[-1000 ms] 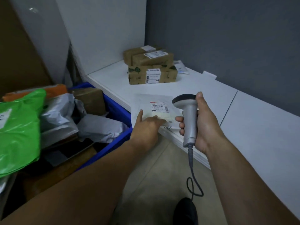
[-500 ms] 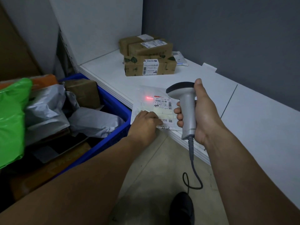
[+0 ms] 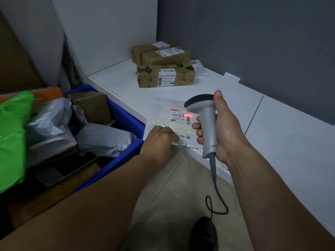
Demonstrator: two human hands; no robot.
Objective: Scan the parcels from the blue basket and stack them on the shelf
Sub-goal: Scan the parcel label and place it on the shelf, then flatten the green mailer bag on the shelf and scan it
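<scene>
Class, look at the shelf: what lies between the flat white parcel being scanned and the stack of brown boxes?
Only bare white shelf; the head view shows nothing between the white parcel and the brown boxes.

Bare forearms (image 3: 272, 187); 1 black shoe (image 3: 204, 234).
</scene>
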